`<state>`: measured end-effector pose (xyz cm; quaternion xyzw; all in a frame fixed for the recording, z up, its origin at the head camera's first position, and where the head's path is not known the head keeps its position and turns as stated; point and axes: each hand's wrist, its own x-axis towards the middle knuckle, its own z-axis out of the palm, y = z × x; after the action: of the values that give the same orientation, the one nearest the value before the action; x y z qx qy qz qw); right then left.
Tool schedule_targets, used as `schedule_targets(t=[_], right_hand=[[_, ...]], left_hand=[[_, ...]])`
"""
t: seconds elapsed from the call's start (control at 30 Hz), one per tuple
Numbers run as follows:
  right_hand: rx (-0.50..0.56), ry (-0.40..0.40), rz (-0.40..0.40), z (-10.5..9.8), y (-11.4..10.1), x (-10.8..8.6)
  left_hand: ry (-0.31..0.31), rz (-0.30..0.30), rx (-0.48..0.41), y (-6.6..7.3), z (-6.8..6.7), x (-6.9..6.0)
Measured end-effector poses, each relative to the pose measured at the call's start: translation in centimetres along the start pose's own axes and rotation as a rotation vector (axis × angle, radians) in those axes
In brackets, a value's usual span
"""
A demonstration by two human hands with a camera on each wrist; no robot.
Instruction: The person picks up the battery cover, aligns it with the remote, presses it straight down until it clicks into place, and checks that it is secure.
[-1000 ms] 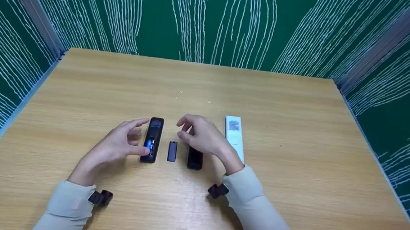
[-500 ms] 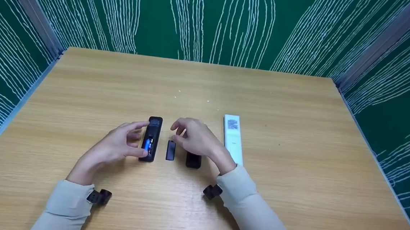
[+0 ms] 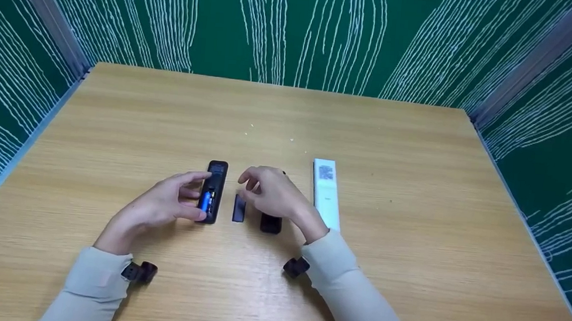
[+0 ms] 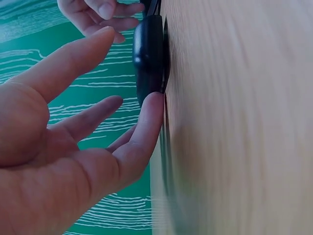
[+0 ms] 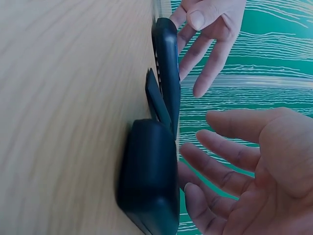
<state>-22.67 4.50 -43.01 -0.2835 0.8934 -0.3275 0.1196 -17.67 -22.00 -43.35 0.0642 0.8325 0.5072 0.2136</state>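
Observation:
A black remote control [image 3: 217, 173] lies back up in the head view, its battery compartment uncovered with a blue battery [image 3: 205, 201] inside. My left hand [image 3: 165, 197] is at its left side, thumb near the lower end; in the left wrist view one fingertip [image 4: 154, 100] appears to touch the remote [image 4: 148, 54]. A dark battery cover [image 3: 238, 210] lies just right of that remote. Above the cover and a second black remote [image 3: 271, 224] hovers my right hand [image 3: 273, 192], fingers loosely bent and holding nothing visible. It hides most of the second remote in the head view.
A long white object [image 3: 327, 196] with a printed code lies right of the right hand, maybe another remote. Small white specks [image 3: 291, 140] dot the wooden table [image 3: 392, 153] farther back. Green walls [image 3: 219, 30] with white lines surround the table's far and side edges.
My right hand has shifted a little left and toward me, over the battery cover's top end. The left hand stays at the remote, its index finger slightly lower.

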Motion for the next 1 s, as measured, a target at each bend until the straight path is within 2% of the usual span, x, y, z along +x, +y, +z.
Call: schedule_targets(t=[0.23, 0.63, 1.0], right_hand=[[-0.012, 0.003, -0.013, -0.3, 0.3, 0.0], [-0.049, -0.042, 0.003, -0.6, 0.5, 0.4], [-0.106, -0.107, 0.118, 0.1, -0.9, 1.1]], left_hand=[[-0.011, 0.030, -0.038, -0.2, 0.1, 0.1], [-0.001, 0.003, -0.032, -0.4, 0.1, 0.5], [0.014, 0.000, -0.043, -0.4, 0.0, 0.4]])
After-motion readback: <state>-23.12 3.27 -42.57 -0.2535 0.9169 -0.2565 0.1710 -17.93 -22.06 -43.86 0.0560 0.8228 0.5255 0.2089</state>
